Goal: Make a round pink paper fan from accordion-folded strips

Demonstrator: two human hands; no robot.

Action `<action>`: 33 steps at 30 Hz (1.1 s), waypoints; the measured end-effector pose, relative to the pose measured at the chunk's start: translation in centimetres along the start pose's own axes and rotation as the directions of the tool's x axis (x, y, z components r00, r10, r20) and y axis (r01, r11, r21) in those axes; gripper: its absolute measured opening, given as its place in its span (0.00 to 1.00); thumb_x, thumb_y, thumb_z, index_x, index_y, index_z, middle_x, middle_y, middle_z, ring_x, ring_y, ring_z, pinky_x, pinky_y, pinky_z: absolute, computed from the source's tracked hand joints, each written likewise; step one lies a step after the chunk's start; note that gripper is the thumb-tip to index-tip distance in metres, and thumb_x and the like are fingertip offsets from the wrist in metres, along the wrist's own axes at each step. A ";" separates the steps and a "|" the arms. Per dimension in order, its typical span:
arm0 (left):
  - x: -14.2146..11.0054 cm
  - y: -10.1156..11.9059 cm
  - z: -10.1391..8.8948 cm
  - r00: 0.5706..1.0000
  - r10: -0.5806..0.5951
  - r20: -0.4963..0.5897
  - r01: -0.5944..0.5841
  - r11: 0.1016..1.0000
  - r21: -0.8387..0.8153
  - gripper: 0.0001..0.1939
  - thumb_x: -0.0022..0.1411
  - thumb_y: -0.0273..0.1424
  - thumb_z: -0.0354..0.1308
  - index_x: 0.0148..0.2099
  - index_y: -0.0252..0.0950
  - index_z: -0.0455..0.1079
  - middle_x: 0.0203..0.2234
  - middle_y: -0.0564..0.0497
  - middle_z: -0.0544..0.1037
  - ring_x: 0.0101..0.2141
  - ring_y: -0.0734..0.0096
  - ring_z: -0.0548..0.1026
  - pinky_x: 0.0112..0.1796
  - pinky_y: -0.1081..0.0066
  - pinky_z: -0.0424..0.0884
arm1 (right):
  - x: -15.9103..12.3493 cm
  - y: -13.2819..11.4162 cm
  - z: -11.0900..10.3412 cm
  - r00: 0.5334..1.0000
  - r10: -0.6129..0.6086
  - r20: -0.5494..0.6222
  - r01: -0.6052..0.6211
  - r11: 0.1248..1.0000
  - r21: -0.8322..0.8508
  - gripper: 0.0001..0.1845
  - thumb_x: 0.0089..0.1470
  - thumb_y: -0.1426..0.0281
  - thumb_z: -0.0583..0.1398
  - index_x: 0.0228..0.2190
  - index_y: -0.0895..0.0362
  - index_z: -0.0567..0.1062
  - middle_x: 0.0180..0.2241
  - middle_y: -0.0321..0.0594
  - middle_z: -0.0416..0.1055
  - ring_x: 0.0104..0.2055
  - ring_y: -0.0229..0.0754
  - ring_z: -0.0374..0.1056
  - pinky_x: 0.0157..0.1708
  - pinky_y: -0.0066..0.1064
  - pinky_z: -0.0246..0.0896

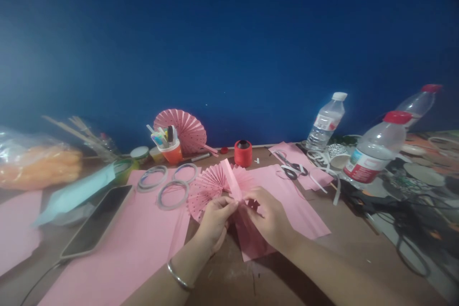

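A folded pink paper strip stands up between my hands, tilted slightly left at its top. At its lower end, my left hand pinches it between thumb and forefinger. My right hand is closed on the same end, its fingertips meeting those of the left. Just behind lies a pleated pink paper fan dotted with small holes, partly covered by the strip and hands. Whether the strip is joined to this fan I cannot tell. Under my right hand is a flat pink paper sheet.
Left are tape rolls, a phone and a pink sheet. Behind stand a pen cup, a second fan and a red thread spool. Scissors and bottles are at right.
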State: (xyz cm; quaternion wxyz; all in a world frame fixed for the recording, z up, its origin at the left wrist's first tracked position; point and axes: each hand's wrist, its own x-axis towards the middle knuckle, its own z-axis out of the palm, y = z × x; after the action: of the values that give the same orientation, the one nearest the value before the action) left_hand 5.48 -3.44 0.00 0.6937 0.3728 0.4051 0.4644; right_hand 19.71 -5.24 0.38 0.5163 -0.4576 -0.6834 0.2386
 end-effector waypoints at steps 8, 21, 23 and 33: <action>0.1 -0.1 -0.2 0.999 0.038 0.011 -0.038 0.999 -0.014 0.09 0.46 0.30 0.62 0.22 0.30 0.68 0.16 0.55 0.69 0.20 0.81 0.65 0.24 0.79 0.61 | -0.5 -0.2 0.0 0.999 -0.013 0.043 0.015 0.999 -0.039 0.13 0.47 0.67 0.60 0.38 0.52 0.73 0.38 0.41 0.73 0.38 0.44 0.68 0.32 0.32 0.68; 0.0 0.3 0.1 0.996 0.013 -0.089 -0.012 1.000 0.012 0.11 0.44 0.32 0.63 0.21 0.31 0.65 0.14 0.55 0.69 0.14 0.83 0.63 0.16 0.81 0.56 | -0.6 -0.4 0.3 0.992 -0.012 0.129 0.026 0.994 -0.110 0.25 0.43 0.70 0.61 0.46 0.53 0.66 0.43 0.43 0.69 0.45 0.47 0.64 0.43 0.39 0.63; 0.0 0.4 0.1 0.995 0.017 -0.100 -0.016 1.000 0.015 0.11 0.44 0.32 0.63 0.20 0.31 0.65 0.14 0.56 0.68 0.15 0.83 0.62 0.17 0.81 0.56 | -0.6 -0.6 0.3 0.989 0.021 0.144 -0.007 0.995 -0.101 0.24 0.44 0.69 0.60 0.45 0.53 0.67 0.43 0.44 0.69 0.45 0.48 0.64 0.43 0.40 0.63; 0.6 -0.4 -0.6 0.994 0.107 -0.006 -0.106 0.990 0.095 0.07 0.45 0.30 0.63 0.24 0.30 0.69 0.20 0.52 0.72 0.24 0.75 0.69 0.29 0.74 0.64 | -0.2 -1.0 0.5 0.956 0.169 0.239 -0.226 0.945 0.236 0.18 0.50 0.73 0.54 0.45 0.53 0.68 0.42 0.41 0.70 0.43 0.43 0.67 0.43 0.34 0.62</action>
State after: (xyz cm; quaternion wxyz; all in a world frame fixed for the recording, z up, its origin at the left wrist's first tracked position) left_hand 5.18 -2.90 -0.73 0.6473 0.4236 0.4101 0.4832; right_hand 18.87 -5.85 0.87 0.4683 -0.4236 -0.6484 0.4253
